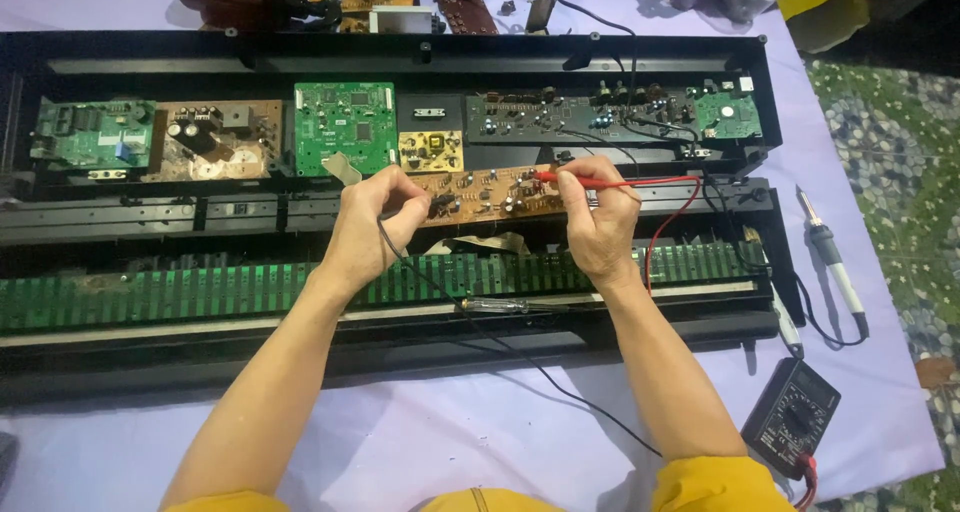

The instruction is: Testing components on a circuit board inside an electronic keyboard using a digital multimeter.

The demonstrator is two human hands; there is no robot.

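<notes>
The opened keyboard chassis [400,62] lies lengthwise across the table [400,442], running off its left edge and stopping short of the right edge, where a strip of lavender cloth stays bare beside a soldering iron [832,257] and, near the front right corner, a black multimeter [792,417]. Between the chassis and the front edge of the table there is a wide open band of cloth, crossed only by the person's forearms and a black test lead [520,357]. The far edge is crowded with loose boards and parts. Inside the chassis, a row of boards sits along the far wall: a green one at the left end [92,132], a brown power board [215,137], a square green board [345,122], a small yellow board [431,150] and a long dark board [580,117] toward the right. A strip of green key contacts [150,294] runs along the near side, with a clear-handled screwdriver [505,305] lying on the frame in front of it. The brown circuit board [490,192] rests in the middle of the chassis, directly between the two hands. The left hand [365,227] is closed around the black probe, its tip hidden behind the fingers at the board's left end. The right hand [600,217] pinches the red probe [610,180], which lies nearly level, its tip on the board's upper right part; the red lead [668,222] loops down to the right of the wrist.
</notes>
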